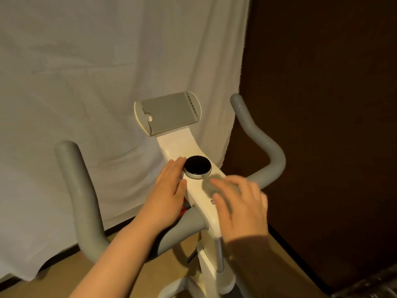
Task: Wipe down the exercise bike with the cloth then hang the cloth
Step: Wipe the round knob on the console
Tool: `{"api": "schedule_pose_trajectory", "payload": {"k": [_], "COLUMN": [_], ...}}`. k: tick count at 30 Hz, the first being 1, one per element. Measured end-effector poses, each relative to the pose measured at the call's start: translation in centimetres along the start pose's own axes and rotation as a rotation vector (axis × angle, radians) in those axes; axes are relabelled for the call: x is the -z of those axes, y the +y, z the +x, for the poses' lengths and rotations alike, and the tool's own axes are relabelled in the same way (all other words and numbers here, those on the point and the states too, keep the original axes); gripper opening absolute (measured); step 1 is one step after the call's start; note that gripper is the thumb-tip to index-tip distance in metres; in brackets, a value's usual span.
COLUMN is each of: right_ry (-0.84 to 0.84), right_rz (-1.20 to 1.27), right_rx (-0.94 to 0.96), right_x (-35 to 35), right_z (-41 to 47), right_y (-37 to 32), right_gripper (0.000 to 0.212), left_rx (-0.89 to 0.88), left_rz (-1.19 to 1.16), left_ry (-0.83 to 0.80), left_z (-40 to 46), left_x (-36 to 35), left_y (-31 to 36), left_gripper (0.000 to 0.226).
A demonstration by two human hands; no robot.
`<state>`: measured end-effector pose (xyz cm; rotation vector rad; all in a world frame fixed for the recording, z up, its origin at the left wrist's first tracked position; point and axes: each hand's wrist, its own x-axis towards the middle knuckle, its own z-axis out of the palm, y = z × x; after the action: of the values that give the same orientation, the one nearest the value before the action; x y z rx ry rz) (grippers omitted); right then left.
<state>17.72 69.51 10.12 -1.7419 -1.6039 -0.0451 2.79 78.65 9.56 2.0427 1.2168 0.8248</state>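
The cloth [211, 183] is a small grey bunch that lies on the white top of the exercise bike [199, 190], just in front of the round black knob [197, 167] and touching its silver rim on the near right side. Most of the cloth is covered by the right hand [240, 209], so only its far edge shows, and this part of the picture is blurred.

The right hand lies on top of the cloth with the fingers [223, 182] a little bent and spread over it; they press the cloth against the white surface. Whether the thumb also closes under the cloth cannot be told (the blur hides it). A dark brown sleeve [253, 254] covers the right wrist.

The left hand [169, 190] rests on the left edge of the same white top, just beside the knob. Its fingers are straight and close together, the tips reach the side of the knob, and the hand holds nothing. The left forearm is bare.

Further out, grey padded handlebars [261, 145] rise on both sides of the white stem, and a grey tablet holder [169, 112] stands at the far end of it. Behind the bike hangs a white sheet [86, 72], to the right of it is a dark brown wall [333, 104], and below is a tan floor [129, 278].
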Motion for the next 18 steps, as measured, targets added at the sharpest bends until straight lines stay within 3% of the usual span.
{"api": "schedule_pose_trajectory", "payload": {"k": [4,6,9,13,15,18], "right_ry": [-0.169,-0.246,-0.148,-0.092,-0.116,-0.214], "right_rz": [0.000,0.090,0.209,0.388,0.248,0.136], "right_rx": [0.297,0.184,-0.066,-0.252,-0.200,0.056], "right_x": [0.1,0.5,-0.2,-2.3,-3.2,-3.7], "right_z": [0.9,3.3,4.8,8.2,9.3,9.0], "right_y": [0.4,1.3,1.6,-0.4,-1.6,-2.0], "right_gripper": [0.032,0.030,0.026,0.024,0.028,0.030], "left_rx": [-0.066,-0.050,-0.029,-0.098,-0.069,0.005], "left_rz": [0.057,0.170,0.334,0.288,0.246,0.160], "left_ry": [0.103,0.108,0.118,0.222,0.276,0.345], "left_z": [0.5,1.7,4.3,5.2,5.1,5.2], "left_x": [-0.1,0.6,1.9,1.3,1.1,1.5], "left_y": [0.5,0.9,1.1,0.1,-0.1,-0.5], "left_gripper": [0.045,0.039,0.027,0.029,0.029,0.027]}}
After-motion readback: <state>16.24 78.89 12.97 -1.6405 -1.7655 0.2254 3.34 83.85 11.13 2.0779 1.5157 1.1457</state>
